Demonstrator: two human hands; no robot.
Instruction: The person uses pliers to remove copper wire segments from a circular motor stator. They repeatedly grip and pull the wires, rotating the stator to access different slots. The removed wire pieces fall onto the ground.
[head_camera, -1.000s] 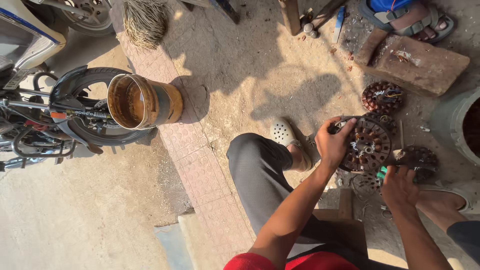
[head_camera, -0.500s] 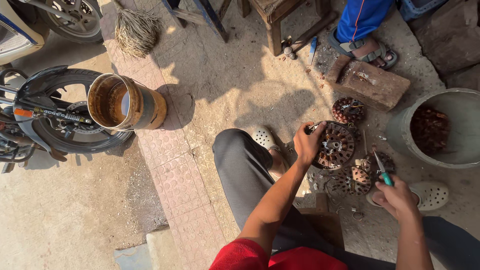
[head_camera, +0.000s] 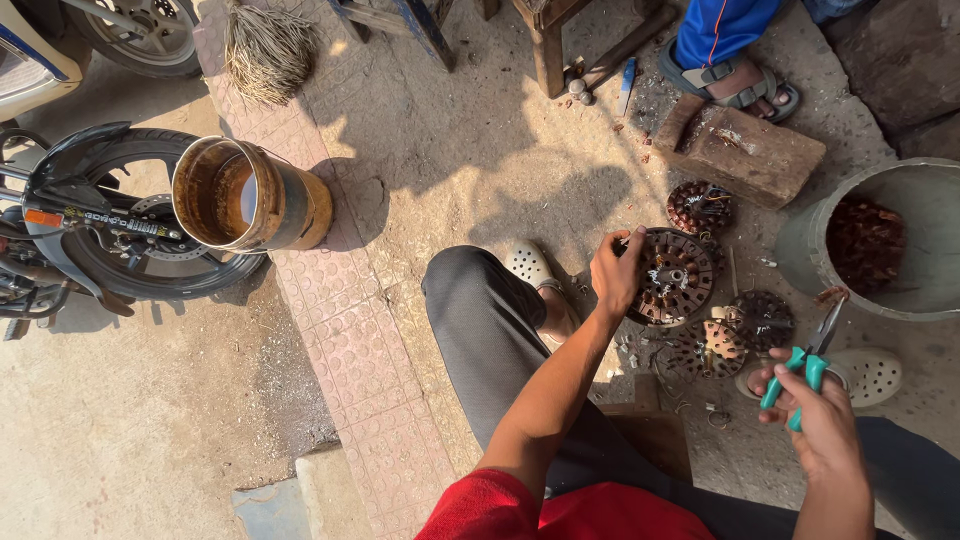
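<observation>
A small orange-red label (head_camera: 38, 217) and a lettered strip sticker (head_camera: 115, 221) sit on the motorcycle's frame.

I'm seeing through a single head camera, looking steeply down from above at the ground (head_camera: 420, 200), near enough that my own arms and knees are filling the lower frame.

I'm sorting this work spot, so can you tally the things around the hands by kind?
Round wound motor cores: 4, one held by the left hand, others at
Green-handled pliers, in the right hand: 1
Grey tub: 1
Wood block: 1
Total: 7
</observation>
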